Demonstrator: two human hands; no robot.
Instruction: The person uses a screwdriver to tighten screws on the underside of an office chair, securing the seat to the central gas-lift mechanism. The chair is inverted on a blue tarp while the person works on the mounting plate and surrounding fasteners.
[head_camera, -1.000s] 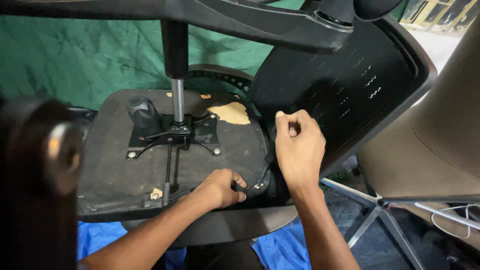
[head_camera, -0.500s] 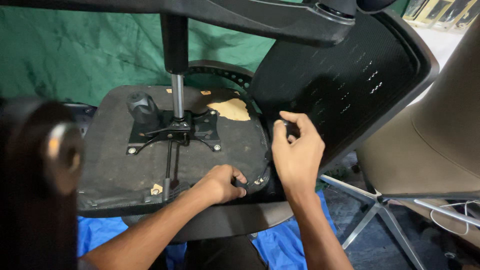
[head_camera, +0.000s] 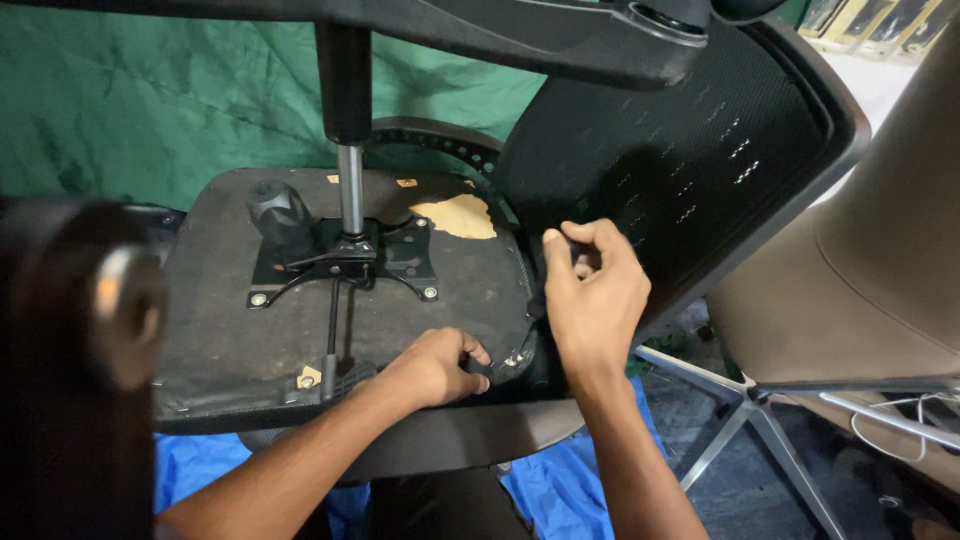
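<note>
An office chair lies upturned with the worn black underside of its seat facing me. A black metal mechanism plate is bolted to the middle, and the gas cylinder rises from it. My left hand is curled around a small dark part at the seat's near edge, next to a screwed bracket. My right hand pinches a small dark knob-like piece where the black mesh backrest meets the seat. What lies under either hand is hidden.
The chair's black base arm crosses the top of the view, and a blurred caster looms at the left. A beige chair with chrome legs stands to the right. Blue sheeting covers the floor below, with green cloth behind.
My right hand has shifted its fingers and thumb on the small dark piece, turning slightly. My left hand stays on the seat's edge.
</note>
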